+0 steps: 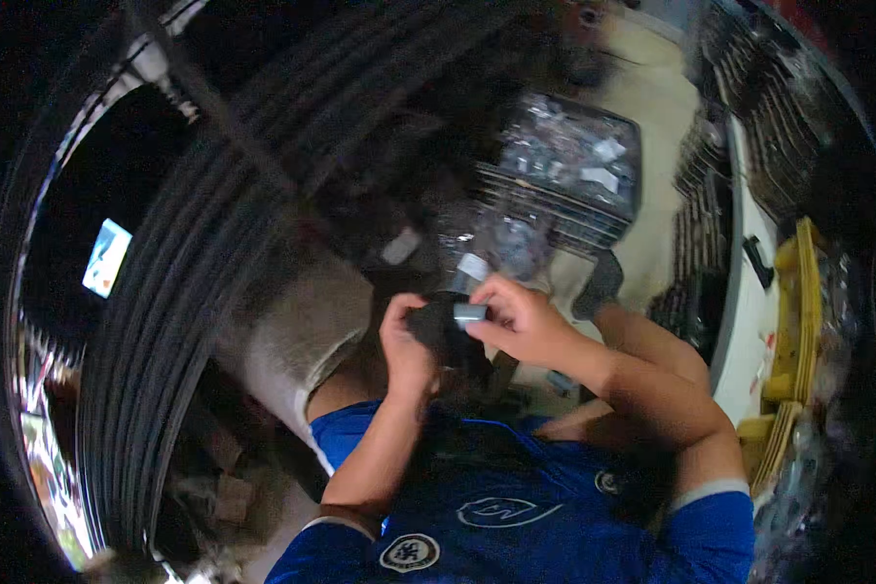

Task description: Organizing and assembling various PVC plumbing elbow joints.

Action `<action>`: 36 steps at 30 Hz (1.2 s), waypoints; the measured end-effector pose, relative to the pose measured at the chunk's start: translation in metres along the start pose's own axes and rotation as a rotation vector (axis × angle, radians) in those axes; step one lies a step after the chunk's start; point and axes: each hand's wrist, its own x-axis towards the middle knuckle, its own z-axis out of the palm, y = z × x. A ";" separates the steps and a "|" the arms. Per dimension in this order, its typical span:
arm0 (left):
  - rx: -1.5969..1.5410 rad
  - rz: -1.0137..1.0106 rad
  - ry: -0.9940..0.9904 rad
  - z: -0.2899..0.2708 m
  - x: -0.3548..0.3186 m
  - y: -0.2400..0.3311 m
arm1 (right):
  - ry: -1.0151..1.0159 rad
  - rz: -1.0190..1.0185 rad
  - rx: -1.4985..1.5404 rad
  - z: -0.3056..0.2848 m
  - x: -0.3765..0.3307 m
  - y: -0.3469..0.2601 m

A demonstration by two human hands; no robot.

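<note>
Tyre stack [195, 243]: large black ribbed rings are arcing from 12 o'clock down to 8 o'clock, filling the left half of the view.

Table [749, 321]: a pale surface is running along the 3 o'clock side, carrying a small dark tool [757, 261].

Crate [569, 161]: a wire-sided basket at 1 o'clock is holding clear plastic packets; more packets are lying just in front of it.

Yellow frames [798, 331]: stacked flat pieces are leaning at 3 to 4 o'clock, beside the table.

Left hand [409, 346]: the grip is closing around a black part [440, 329] near centre, fingers wrapping its left side.

Right hand [526, 321]: thumb and forefinger are pinching a small grey piece [470, 312], which is touching the top of the black part.

Location of work: both items are being held in the air just below centre, above the lap, well apart from the table.

Handling, black part: judged to be light; whether it is stiff or rubbery cannot be told. Its body is offering the fuller hold for the palm.

Handling, small grey piece: judged to be light, hard and easy to drop. A pinch on its two short sides is looking the most secure.
</note>
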 end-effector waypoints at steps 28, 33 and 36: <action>0.119 -0.045 0.081 0.013 -0.019 -0.105 | -0.273 -0.259 -0.980 0.009 -0.022 -0.006; 0.505 0.145 -0.169 0.004 -0.036 -0.067 | -0.134 0.228 -0.001 0.010 -0.025 0.006; 0.627 0.072 -0.258 0.007 -0.042 -0.045 | -0.073 0.547 0.256 0.000 -0.027 0.010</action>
